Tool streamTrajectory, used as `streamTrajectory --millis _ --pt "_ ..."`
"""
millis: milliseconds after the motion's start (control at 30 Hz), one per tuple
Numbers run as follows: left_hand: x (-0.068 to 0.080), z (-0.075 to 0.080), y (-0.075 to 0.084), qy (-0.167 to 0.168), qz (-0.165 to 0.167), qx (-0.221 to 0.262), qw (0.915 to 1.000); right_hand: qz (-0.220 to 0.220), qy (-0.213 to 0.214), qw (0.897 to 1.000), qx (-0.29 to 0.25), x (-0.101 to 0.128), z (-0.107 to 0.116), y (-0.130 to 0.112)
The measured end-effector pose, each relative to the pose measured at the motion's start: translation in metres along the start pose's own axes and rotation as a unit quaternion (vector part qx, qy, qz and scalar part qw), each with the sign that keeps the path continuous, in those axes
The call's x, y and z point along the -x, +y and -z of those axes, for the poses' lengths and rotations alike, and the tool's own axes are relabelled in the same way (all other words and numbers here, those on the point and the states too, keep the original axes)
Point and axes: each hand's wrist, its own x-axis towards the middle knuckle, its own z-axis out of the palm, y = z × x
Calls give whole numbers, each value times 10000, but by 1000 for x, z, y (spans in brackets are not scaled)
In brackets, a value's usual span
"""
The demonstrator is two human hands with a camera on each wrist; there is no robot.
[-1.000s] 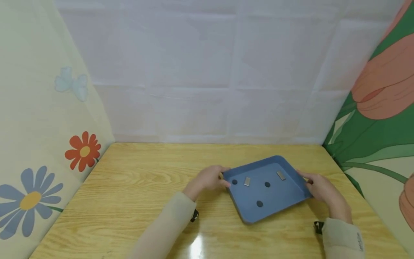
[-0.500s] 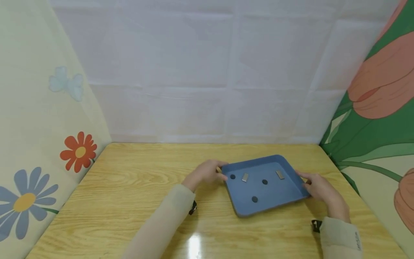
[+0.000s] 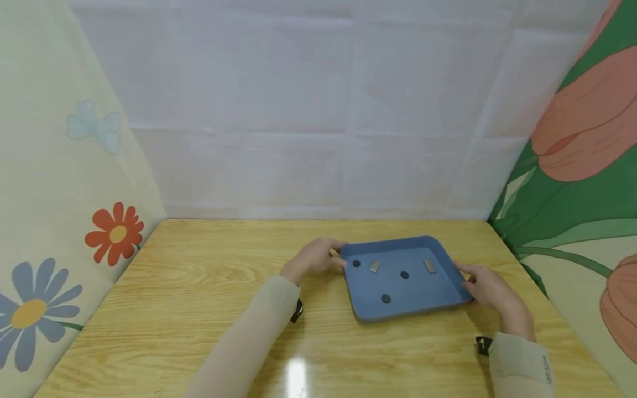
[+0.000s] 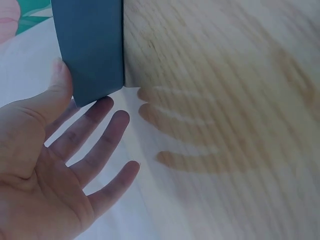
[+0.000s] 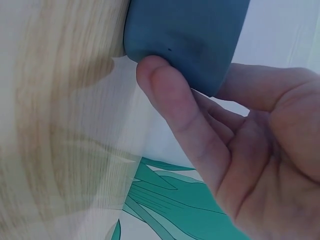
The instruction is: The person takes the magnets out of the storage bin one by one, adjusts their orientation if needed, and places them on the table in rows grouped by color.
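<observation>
A shallow blue tray (image 3: 418, 296) lies on the wooden table, slightly skewed, to the right of centre in the head view. Three dark round discs (image 3: 385, 298) and two small silvery rectangular pieces (image 3: 429, 266) are spread over its floor. My left hand (image 3: 316, 256) holds the tray's far left corner between thumb and index finger; in the left wrist view the other fingers (image 4: 107, 142) spread out beside the tray's end. At the right end, my right hand (image 3: 492, 287) grips the tray wall (image 5: 185, 40) between thumb and fingers.
The wooden table (image 3: 209, 276) reaches back to a white cloth backdrop (image 3: 298, 110). A flower-printed panel (image 3: 59, 182) stands on the left and a tulip-printed one (image 3: 572, 210) on the right. Small black tags (image 3: 483, 345) show at the cuffs.
The tray has turned a little clockwise, its left end swinging away from me along with my left hand. My right hand stays on its end. The pieces keep their places inside.
</observation>
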Motion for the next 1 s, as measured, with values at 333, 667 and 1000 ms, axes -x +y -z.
streamTrajectory --millis 333,667,1000 --pt "0 -3 1 287 172 -203 9992 -49 -50 10000 -21 -1 1 1" --pt "16 -10 12 423 305 -344 9980 -91 -97 9995 -271 4 3 0" --pt "39 -19 31 249 204 -706 9970 44 -298 9977 -610 11 7 3"
